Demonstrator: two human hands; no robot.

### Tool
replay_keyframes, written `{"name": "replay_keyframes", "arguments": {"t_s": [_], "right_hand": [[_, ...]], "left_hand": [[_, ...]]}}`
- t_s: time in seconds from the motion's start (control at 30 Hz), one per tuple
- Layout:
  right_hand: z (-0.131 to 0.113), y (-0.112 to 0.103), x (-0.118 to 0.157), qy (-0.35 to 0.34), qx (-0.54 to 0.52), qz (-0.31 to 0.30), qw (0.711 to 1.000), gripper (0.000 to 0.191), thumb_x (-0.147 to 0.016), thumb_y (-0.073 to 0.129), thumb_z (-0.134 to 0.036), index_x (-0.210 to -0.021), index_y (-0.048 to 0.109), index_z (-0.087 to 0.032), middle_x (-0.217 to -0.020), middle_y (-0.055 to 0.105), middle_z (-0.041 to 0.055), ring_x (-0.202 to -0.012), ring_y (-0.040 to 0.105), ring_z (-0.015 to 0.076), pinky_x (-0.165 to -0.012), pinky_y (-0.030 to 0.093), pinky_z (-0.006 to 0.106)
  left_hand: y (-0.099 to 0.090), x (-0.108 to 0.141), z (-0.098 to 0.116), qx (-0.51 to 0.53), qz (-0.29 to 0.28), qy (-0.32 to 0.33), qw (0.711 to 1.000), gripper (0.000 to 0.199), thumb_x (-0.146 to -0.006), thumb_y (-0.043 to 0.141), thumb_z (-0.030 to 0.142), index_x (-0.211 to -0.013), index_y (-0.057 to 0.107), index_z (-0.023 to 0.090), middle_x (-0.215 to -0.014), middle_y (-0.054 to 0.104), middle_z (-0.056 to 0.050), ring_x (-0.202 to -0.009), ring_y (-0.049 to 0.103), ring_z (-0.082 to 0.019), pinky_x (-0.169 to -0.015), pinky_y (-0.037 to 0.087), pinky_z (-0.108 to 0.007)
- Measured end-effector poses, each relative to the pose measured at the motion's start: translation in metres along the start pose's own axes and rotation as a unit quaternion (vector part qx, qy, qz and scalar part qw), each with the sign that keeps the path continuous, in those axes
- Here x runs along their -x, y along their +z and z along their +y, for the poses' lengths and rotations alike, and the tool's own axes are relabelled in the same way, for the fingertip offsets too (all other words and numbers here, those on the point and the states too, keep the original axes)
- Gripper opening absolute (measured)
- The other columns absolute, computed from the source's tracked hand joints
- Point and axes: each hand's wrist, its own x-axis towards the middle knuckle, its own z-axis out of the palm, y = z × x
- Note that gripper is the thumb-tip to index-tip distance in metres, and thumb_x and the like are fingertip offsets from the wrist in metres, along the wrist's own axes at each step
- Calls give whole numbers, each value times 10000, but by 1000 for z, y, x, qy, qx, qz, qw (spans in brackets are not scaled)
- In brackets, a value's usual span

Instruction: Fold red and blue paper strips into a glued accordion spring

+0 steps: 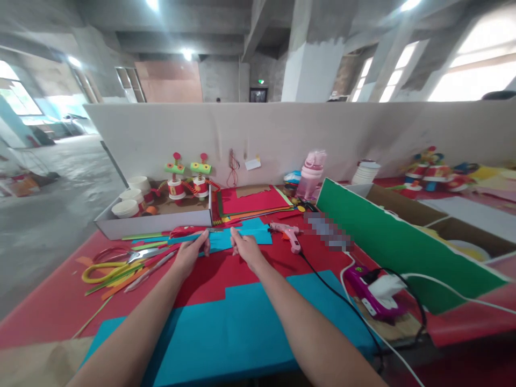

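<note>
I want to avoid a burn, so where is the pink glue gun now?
In the head view, the pink plastic glue gun lies right of the right hand, beside the blue paper.

forearms (pixel 298 312) reach forward; left hand (pixel 194 248), right hand (pixel 245 248) curled, apart

Grey partition (pixel 258 131), concrete pillars (pixel 318 54), bright windows (pixel 478 59), lit ceiling lamps (pixel 187 54), grey floor (pixel 76 183).

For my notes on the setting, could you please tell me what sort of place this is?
Probably a craft workstation in a large, unfinished hall: a pink glue gun and yellow-handled scissors lie on the red-covered table, and bare concrete pillars stand behind the partition.
</note>
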Motion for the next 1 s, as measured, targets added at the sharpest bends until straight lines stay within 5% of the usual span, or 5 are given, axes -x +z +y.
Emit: {"name": "replay_keyframes", "arguments": {"t_s": [0.6,0.73,0.8,0.9,1.0], "right_hand": [[0,-26,-13,-8,-41,21,999,533,-729,534,-645,-439,431,-210,-366,370,-47,-350,371,95,-395,421,248],[-7,-42,-17,-17,-107,76,991,499,-749,536,-592,-445,408,-217,-358,351,-61,-340,346,88,-393,398,240],[-13,-50,-14,-10,-150,33,988,490,-747,564,-540,-429,377,-218,-346,329,-70,-336,337,80,-406,395,235],[-21,-48,-5,20,-206,-140,968,446,-710,636,-435,-436,362,-213,-374,328,-84,-360,367,78,-482,456,260],[-25,-32,5,21,-205,-185,961,333,-622,717,-388,-518,471,-190,-438,403,-80,-432,465,96,-549,488,271]], "left_hand": [[-35,-10,-3,50,59,8,997,320,-822,561,358,-572,536,161,-464,521,-1,-459,475,-100,-487,360,-211],[-50,-13,-4,91,132,21,987,326,-809,565,370,-560,516,165,-466,499,14,-437,457,-93,-461,365,-208],[-55,-15,-4,107,163,29,980,301,-797,589,368,-586,533,161,-486,509,19,-447,473,-93,-482,391,-209],[-49,-13,1,130,96,5,987,282,-794,606,425,-700,591,159,-570,571,6,-502,516,-108,-516,421,-221],[-26,-1,10,98,-76,-51,991,449,-836,493,557,-758,640,140,-657,624,-47,-545,543,-138,-519,433,-252]]}}
